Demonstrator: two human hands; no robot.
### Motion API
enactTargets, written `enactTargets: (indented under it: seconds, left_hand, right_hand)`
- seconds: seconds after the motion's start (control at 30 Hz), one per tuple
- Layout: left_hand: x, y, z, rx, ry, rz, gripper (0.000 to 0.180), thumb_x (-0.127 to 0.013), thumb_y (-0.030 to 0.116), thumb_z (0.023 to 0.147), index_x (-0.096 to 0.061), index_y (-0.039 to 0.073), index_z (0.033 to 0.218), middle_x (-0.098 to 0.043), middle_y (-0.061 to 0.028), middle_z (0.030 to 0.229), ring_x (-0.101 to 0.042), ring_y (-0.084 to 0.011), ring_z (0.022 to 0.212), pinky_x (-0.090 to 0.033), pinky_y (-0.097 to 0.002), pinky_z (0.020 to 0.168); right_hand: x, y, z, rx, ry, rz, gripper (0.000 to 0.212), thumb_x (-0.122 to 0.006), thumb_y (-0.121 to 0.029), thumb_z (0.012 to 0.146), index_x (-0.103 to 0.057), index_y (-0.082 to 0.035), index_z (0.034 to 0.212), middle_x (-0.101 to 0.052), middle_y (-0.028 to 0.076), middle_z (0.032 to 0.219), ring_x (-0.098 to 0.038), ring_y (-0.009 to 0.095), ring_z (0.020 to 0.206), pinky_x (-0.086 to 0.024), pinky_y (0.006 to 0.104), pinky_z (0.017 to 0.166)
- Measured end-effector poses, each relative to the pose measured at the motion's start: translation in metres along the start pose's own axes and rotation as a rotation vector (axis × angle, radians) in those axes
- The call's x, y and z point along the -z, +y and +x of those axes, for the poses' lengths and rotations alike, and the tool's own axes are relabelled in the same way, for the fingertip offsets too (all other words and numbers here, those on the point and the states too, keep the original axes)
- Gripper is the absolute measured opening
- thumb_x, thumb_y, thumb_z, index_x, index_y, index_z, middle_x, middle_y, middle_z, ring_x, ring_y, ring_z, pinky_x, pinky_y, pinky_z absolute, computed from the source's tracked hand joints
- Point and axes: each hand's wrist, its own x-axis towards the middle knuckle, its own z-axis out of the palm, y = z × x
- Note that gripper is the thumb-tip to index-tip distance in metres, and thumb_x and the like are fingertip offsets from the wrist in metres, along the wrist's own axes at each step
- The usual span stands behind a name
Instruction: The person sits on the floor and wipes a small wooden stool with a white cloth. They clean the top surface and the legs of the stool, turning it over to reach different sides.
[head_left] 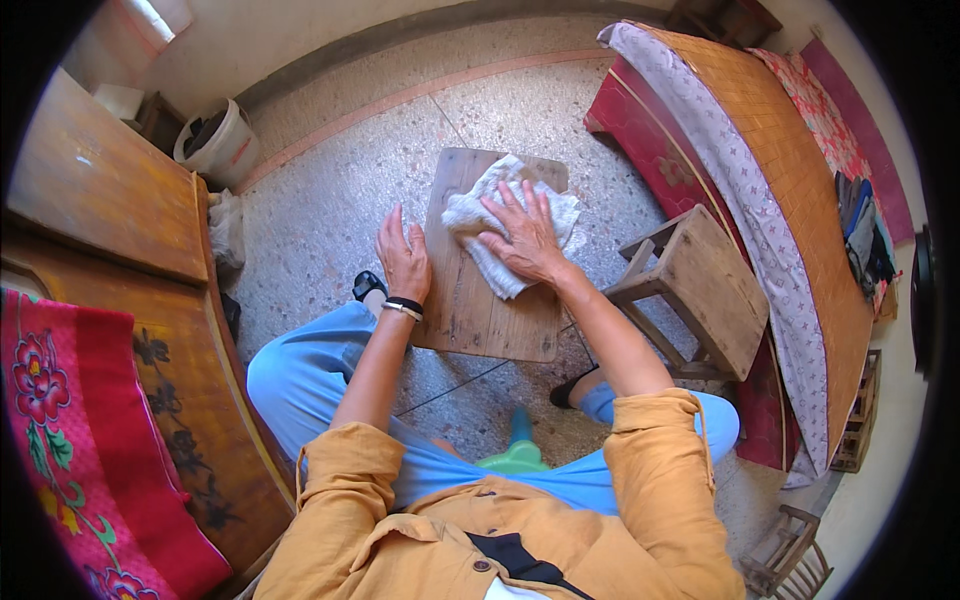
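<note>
A low wooden stool or small table (465,325) with a rounded rectangular top stands between my knees. On its upper right part lies a crumpled white cloth (490,270), one corner overhanging the right edge. My right hand (527,240) presses flat on this cloth, fingers spread and not wrapped round it. At the left edge of the top is my left hand (404,262), its fingers stretched out and nothing in them. Whether its palm touches the edge I cannot tell. A bracelet and a dark band circle the left wrist.
A second wooden stool (705,295) stands close on the right, before a bed with a woven mat (790,170). At left is a wooden cabinet (110,190) with a red floral cloth (100,400). A white bucket (222,148) sits farther back on the speckled floor (350,180).
</note>
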Motion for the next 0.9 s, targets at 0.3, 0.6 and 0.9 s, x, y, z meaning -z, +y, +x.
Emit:
enactTargets:
  seconds: [0.3, 0.6, 0.9]
  left_hand:
    - [-0.022, 0.124, -0.008, -0.260, -0.589, 0.653, 0.067, -0.033, 0.072, 0.084, -0.035, 0.038, 0.142, -0.021, -0.0175, 0.152, -0.011, -0.0483, 0.138, -0.005, -0.0741, 0.100]
    - [-0.063, 0.087, 0.036, -0.283, -0.373, 0.568, 0.044, -0.043, 0.051, 0.090, -0.047, 0.041, 0.133, -0.028, -0.0129, 0.150, -0.019, -0.0439, 0.138, -0.012, -0.0728, 0.100]
    - [-0.002, 0.125, -0.062, -0.666, -0.701, 0.437, 0.046, -0.047, 0.044, 0.091, -0.046, 0.037, 0.136, -0.021, -0.0143, 0.153, -0.013, -0.0423, 0.140, -0.009, -0.0702, 0.102]
  right_hand:
    - [-0.012, 0.014, -0.102, -0.916, 0.321, 0.752, 0.063, -0.037, -0.044, 0.098, -0.035, 0.005, 0.138, -0.038, 0.022, 0.142, -0.036, 0.030, 0.132, -0.027, 0.0366, 0.109]
    - [-0.019, -0.011, -0.109, -0.949, 0.294, 1.475, 0.064, -0.030, -0.050, 0.099, -0.044, 0.002, 0.133, -0.049, 0.012, 0.132, -0.045, 0.022, 0.120, -0.034, 0.0334, 0.102]
    - [-0.015, -0.002, -0.146, -0.958, 0.434, 1.892, 0.039, -0.037, -0.029, 0.098, -0.053, -0.003, 0.122, -0.060, 0.006, 0.116, -0.058, 0.017, 0.103, -0.049, 0.0315, 0.087]
